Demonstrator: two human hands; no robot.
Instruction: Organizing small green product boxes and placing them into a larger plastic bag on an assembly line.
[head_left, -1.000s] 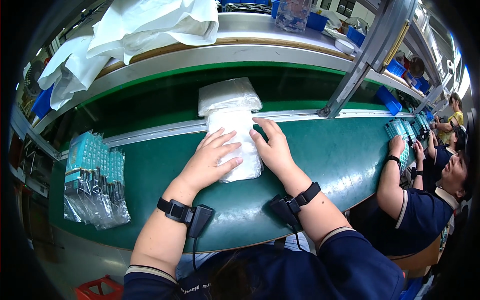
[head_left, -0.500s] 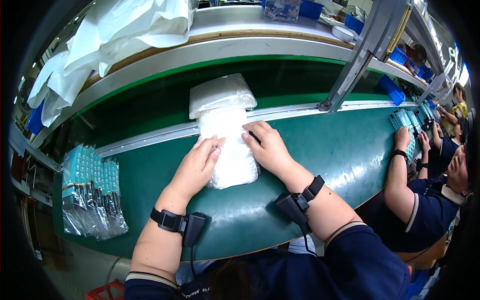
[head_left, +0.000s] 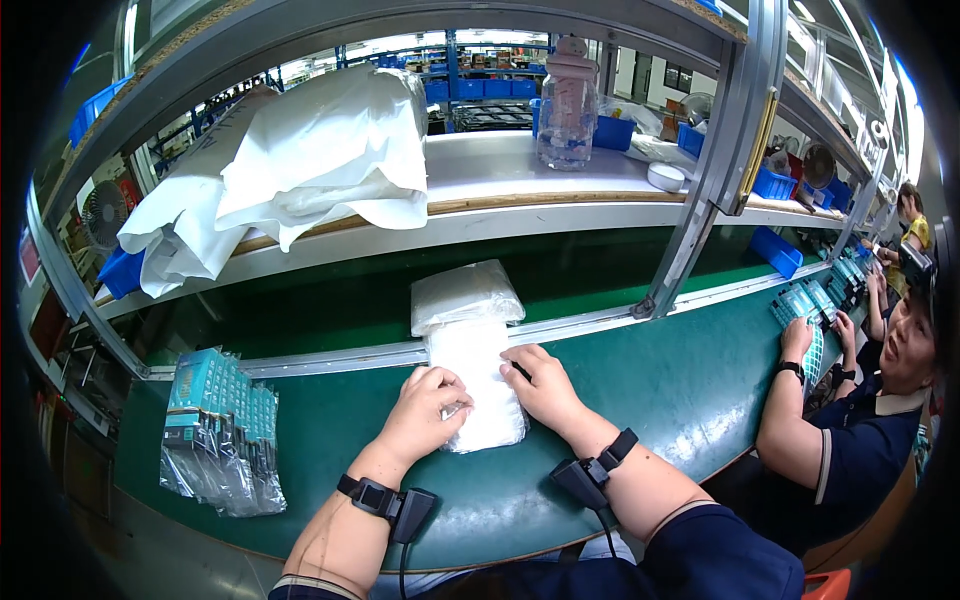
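Observation:
A stack of clear, whitish plastic bags (head_left: 480,385) lies flat on the green table, with its far end beneath a folded bundle of plastic bags (head_left: 466,296) that rests across the metal rail. At the stack's left edge is my left hand (head_left: 425,412), its fingers curled and the thumb and fingertips pinched on the top plastic. My right hand (head_left: 545,387) lies along the right edge, fingers apart, thumb and fingertips touching the side of the stack. What lies under my left fingers is hidden.
Several bagged teal-and-black packages (head_left: 222,430) lie fanned at the table's left. Above runs a shelf (head_left: 480,165) bearing white sheeting (head_left: 325,150), a clear bottle (head_left: 568,110) and a white bowl (head_left: 665,177). A metal post (head_left: 690,225) stands right, near a co-worker (head_left: 850,440) handling teal packs.
The view has tilted up, showing more of the shelf, and the table things sit lower. My left fingers have curled in more at the stack. My right hand stays at its edge.

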